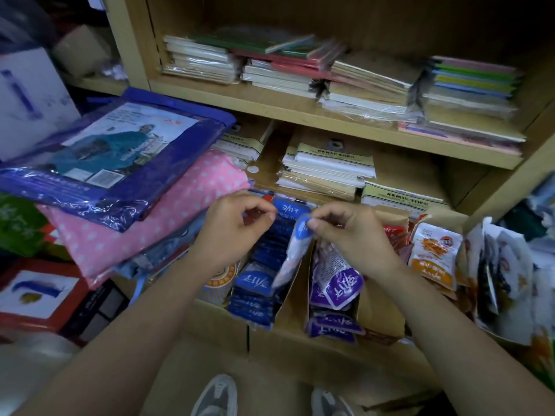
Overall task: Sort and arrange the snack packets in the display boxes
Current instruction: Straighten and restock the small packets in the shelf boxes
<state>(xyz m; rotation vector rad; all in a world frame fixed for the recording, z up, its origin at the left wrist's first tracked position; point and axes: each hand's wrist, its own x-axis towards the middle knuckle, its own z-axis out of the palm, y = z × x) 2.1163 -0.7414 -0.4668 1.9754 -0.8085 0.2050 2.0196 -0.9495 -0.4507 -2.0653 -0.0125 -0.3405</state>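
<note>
Cardboard display boxes [295, 313] stand in a row below the shelf. The left one holds a stack of blue snack packets [255, 292], the middle one purple packets [336, 291], the right one orange-and-white packets [432, 256]. My right hand [351, 232] pinches the top edge of a blue-and-white packet [292, 253] that hangs over the divider between the blue and purple boxes. My left hand [231, 226] hovers over the back of the blue stack, thumb and forefinger curled close together; whether they grip a packet is unclear.
A wooden shelf [300, 103] with stacked notebooks rises behind the boxes. Wrapped goods, a pink dotted bundle [144, 223] and a blue package [99, 163], pile up at the left. More loose packets [504, 277] stand at the right. My shoes [216, 397] are below.
</note>
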